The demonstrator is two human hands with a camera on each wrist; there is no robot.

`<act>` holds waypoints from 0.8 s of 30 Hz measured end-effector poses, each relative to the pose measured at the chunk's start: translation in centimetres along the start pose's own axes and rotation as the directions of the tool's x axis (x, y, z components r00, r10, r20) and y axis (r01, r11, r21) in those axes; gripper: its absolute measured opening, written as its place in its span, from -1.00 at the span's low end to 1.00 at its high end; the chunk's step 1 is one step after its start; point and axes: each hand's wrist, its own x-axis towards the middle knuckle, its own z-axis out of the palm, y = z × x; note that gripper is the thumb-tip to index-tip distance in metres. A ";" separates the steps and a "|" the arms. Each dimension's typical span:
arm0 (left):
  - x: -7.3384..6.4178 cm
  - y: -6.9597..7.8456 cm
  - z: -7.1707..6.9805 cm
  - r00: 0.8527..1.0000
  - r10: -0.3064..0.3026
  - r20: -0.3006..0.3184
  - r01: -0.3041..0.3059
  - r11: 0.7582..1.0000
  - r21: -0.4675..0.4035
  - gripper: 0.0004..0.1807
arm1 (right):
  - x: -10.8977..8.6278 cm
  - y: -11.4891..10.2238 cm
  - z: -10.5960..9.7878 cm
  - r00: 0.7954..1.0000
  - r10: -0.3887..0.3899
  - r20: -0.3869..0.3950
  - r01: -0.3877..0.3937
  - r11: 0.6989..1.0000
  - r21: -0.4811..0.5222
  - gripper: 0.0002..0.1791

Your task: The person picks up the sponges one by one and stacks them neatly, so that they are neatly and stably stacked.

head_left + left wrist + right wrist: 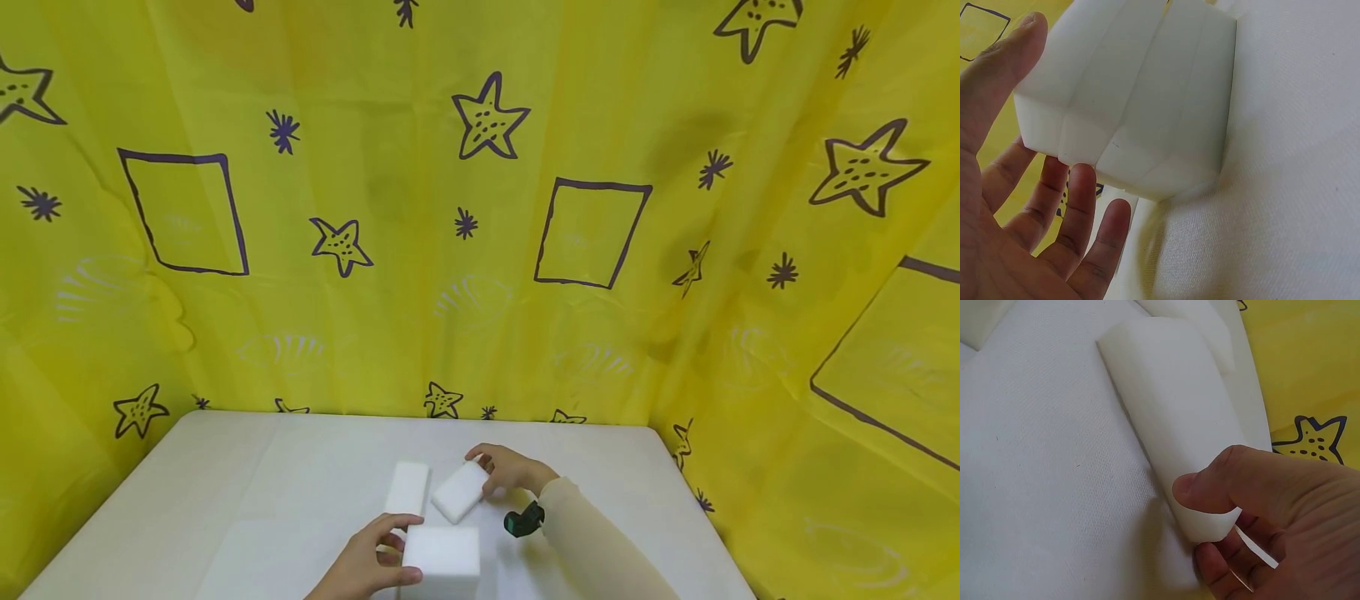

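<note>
A stack of several white foam sponges (442, 552) stands near the table's front edge. My left hand (366, 557) holds the stack from its left side, thumb on the near edge and fingers on the far one; the layered sides of the sponges (1141, 94) fill the left wrist view. Beyond the stack a single white sponge (456, 495) lies at a slant, and my right hand (513, 469) pinches its right end. In the right wrist view the thumb presses on top of that sponge (1166, 394), with fingertips under its end. Another white sponge (408, 487) lies flat to its left.
The white-covered table (300, 467) reaches back to a yellow curtain (390, 317) printed with stars and frames, which also hangs along both sides. A small dark device (524, 520) sits at my right wrist, by the beige sleeve (592, 542).
</note>
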 end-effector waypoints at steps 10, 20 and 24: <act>0.0 -0.1 0.0 1.000 0.016 0.007 -0.016 1.000 -0.007 -0.25 | 0.0 0.0 0.2 1.000 0.008 0.003 -0.009 1.000 0.015 -0.34; -0.1 -0.1 0.0 1.000 0.004 0.010 -0.004 1.000 -0.019 -0.25 | 0.0 0.0 0.1 0.999 0.043 0.004 -0.043 0.999 -0.006 -0.37; -0.1 -0.1 0.0 1.000 0.002 0.010 -0.002 1.000 -0.024 -0.25 | 0.1 0.1 0.2 0.999 0.051 0.001 -0.051 0.999 0.007 -0.36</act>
